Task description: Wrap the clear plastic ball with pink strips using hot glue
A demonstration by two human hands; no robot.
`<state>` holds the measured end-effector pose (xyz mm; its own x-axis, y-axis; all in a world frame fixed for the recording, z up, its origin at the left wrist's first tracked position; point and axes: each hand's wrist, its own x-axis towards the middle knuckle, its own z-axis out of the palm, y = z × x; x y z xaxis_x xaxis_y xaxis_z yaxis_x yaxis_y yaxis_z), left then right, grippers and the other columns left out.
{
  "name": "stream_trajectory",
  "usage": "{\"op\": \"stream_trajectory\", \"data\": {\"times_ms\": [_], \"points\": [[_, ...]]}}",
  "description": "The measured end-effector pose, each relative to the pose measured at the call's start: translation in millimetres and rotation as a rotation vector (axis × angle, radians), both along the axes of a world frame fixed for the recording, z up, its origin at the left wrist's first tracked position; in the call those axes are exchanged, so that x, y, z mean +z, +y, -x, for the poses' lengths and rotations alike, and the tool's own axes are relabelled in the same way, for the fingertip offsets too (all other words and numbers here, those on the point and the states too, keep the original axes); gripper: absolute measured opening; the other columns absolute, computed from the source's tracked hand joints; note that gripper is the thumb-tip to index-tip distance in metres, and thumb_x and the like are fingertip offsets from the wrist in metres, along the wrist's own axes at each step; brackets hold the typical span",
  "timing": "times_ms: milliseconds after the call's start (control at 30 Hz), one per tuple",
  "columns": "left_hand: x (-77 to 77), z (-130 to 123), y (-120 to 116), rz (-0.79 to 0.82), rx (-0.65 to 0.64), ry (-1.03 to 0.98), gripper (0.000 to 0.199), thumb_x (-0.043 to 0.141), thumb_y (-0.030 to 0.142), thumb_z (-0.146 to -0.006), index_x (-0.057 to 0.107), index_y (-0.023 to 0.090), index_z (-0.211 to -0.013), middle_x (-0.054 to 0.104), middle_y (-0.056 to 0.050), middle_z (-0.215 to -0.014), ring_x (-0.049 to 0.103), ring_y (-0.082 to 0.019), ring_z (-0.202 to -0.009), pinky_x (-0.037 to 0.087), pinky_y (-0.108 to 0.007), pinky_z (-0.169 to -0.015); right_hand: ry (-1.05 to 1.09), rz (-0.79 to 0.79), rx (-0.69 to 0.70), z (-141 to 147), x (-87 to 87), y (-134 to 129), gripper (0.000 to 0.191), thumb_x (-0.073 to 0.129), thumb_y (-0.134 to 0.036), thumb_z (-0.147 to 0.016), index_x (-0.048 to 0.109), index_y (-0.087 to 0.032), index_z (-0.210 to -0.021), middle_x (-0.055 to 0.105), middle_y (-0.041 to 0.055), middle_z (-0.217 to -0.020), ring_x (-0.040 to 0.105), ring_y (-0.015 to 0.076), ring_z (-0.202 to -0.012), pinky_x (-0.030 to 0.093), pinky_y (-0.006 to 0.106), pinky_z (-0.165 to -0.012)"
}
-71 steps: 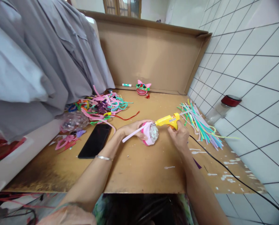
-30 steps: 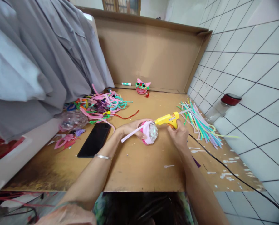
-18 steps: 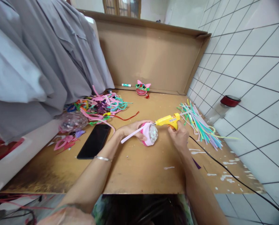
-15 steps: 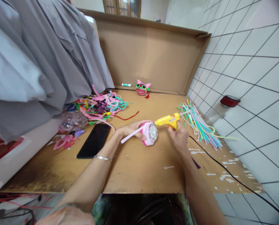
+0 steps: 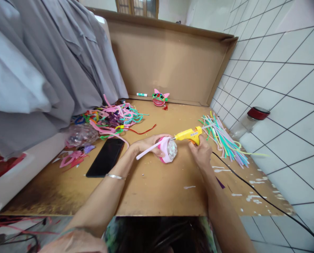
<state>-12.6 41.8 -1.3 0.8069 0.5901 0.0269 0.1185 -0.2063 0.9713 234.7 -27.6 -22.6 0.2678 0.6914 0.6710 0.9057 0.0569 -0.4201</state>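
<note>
My left hand (image 5: 152, 144) is wrapped round a small round craft piece (image 5: 167, 151), clear at its right end and banded with light and dark pink strips. One pale pink pipe cleaner (image 5: 148, 151) sticks out from the band toward the lower left. My right hand (image 5: 201, 150) grips a yellow hot glue gun (image 5: 188, 135) by its handle. The gun's metal nozzle points left and meets the upper edge of the pink band, or sits very close to it. A glue stick (image 5: 207, 126) protrudes from the gun's back.
A black phone (image 5: 105, 157) and tangled pipe cleaners (image 5: 117, 116) lie left. Straight pipe cleaners (image 5: 227, 140) are heaped right, near a red-lidded jar (image 5: 248, 123). A decorated animal-face figure (image 5: 159, 98) stands by the cardboard wall (image 5: 167, 59). The gun's black cord (image 5: 249, 189) runs lower right.
Almost nothing differs. Both hands, the craft piece and the glue gun keep their places, and the whole view has shifted very slightly.
</note>
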Motion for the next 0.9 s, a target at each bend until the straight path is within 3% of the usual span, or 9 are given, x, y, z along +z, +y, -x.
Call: {"op": "stream_trajectory", "data": {"times_ms": [333,900], "points": [[4.1,-0.9,-2.6,-0.014,0.008,0.007,0.088,0.085,0.027,-0.051,0.053,0.019,-0.132,0.061,-0.007,-0.121,0.057,-0.022,-0.106,0.050,-0.029,-0.091,-0.023,-0.011,0.012,1.3,-0.9,-0.5,0.015,0.051,-0.036,-0.078,0.053,-0.022,-0.076,0.055,-0.0001,-0.064,0.045,0.0163,-0.058,0.032,0.027,-0.059],[-4.7,1.2,4.9,-0.039,-0.019,0.006,0.093,0.087,0.030,-0.052,0.049,0.020,-0.136,0.060,-0.006,-0.121,0.057,-0.021,-0.105,0.047,-0.028,-0.093,-0.062,-0.027,-0.005,0.9,-2.0,-0.7,0.015,0.050,-0.036,-0.079,0.053,-0.022,-0.076,0.057,0.0010,-0.065,0.048,0.0173,-0.059,0.034,0.027,-0.059]]}}
